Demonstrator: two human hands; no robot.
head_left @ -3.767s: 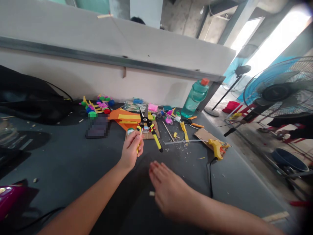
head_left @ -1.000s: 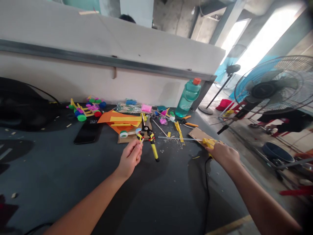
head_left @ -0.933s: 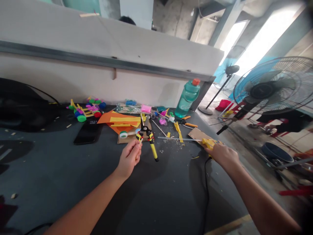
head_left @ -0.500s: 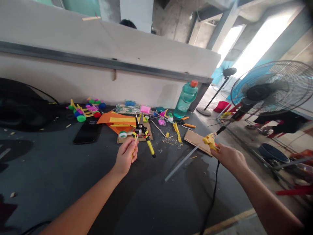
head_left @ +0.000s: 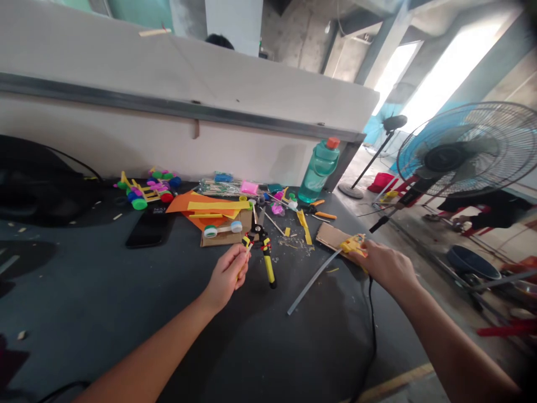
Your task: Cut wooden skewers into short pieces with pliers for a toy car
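My left hand (head_left: 229, 275) is closed around one handle of yellow-and-black multi-purpose shears (head_left: 268, 263). Their blades are spread and point away from me, and the other handle swings free. With my right hand (head_left: 386, 266) I grip a yellow glue gun (head_left: 352, 245) at the table's right side. A long translucent glue stick (head_left: 312, 282) sticks out of its back toward me, and a black cord (head_left: 371, 319) hangs below. The gun is over a cardboard piece (head_left: 331, 236); whether it touches is unclear. Left of the shears, two bottle caps joined by a stick (head_left: 224, 228) lie on another cardboard piece (head_left: 213, 241).
Orange paper (head_left: 180, 202), a phone (head_left: 146, 229) and small cap-wheeled models (head_left: 145, 193) lie at the back left. A teal bottle (head_left: 316, 173) stands at the back right, near orange-handled pliers (head_left: 325, 215). A fan (head_left: 444, 158) is beyond the table's right edge.
My left hand has moved right with the shears, uncovering the blue-white cap. My right hand has brought the glue gun left and slightly down, toward the cardboard.
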